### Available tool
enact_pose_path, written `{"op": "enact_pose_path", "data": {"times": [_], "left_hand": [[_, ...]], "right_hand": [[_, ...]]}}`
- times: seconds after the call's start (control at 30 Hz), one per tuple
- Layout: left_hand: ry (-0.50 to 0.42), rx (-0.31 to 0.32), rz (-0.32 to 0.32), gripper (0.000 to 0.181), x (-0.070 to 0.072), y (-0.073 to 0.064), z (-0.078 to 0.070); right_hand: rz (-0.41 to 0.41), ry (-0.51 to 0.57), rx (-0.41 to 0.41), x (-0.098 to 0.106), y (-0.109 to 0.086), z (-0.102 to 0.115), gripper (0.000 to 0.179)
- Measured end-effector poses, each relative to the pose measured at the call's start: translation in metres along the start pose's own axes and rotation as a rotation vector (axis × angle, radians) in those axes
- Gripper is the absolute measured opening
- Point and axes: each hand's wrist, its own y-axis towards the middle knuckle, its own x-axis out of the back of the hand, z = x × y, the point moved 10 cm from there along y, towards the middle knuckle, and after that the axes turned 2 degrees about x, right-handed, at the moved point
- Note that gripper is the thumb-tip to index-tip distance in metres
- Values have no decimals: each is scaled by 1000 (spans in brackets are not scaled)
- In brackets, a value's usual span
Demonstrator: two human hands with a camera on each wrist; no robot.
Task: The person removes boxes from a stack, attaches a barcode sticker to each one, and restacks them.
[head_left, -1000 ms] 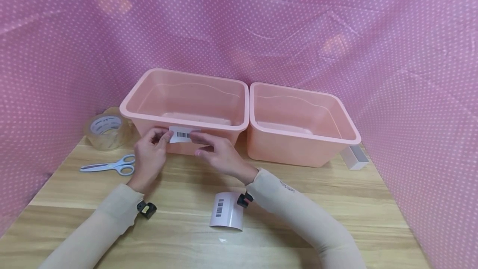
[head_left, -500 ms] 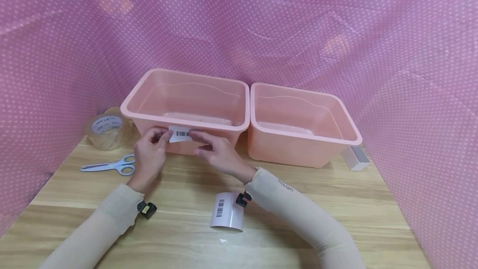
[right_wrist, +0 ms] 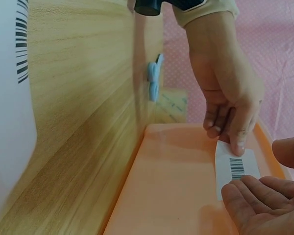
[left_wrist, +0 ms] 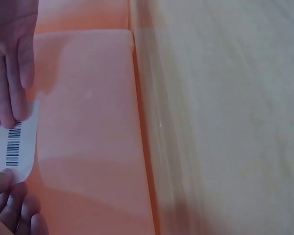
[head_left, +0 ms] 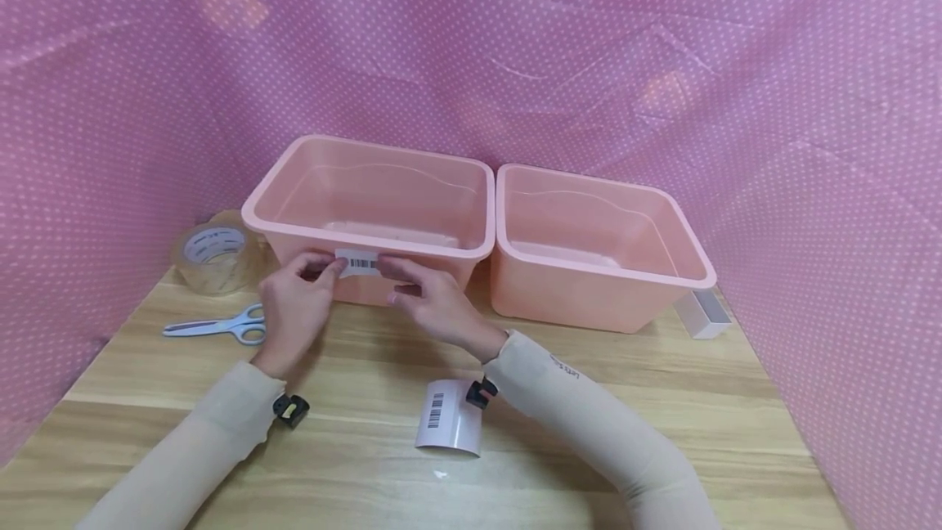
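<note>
A small white barcode label [head_left: 361, 262] lies against the front wall of the left pink bin [head_left: 368, 291], just under its rim. My left hand [head_left: 298, 301] pinches the label's left end between thumb and curled fingers. On the label's other end rest the straight fingers of my right hand [head_left: 437, 305]. In the left wrist view, the label [left_wrist: 14, 147] bends away at the pinched end, its barcode facing out. The right wrist view has the right fingertips lying flat over the label's edge [right_wrist: 219, 169], covering part of it.
The right pink bin [head_left: 581, 293] stands beside the left one. A curved sheet with a barcode [head_left: 445, 424] lies on the wooden table [head_left: 353, 473]. Blue scissors [head_left: 221, 325] and rolls of clear tape [head_left: 213, 272] are at the left, a small white box [head_left: 702, 315] at the right.
The left thumb has moved slightly right along the label, and the label's lower left part now bends more. The right fingers keep to the other end.
</note>
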Motion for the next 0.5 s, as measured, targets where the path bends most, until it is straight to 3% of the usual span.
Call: {"op": "enact_pose_path", "data": {"times": [0.3, 0.5], "left_hand": [[11, -27, -3, 18, 2, 3, -1], [71, -112, -31, 17, 6, 6, -10]], "right_hand": [[-22, 35, -7, 1, 2, -3, 48], [-21, 20, -3, 1, 2, -1, 49]]}}
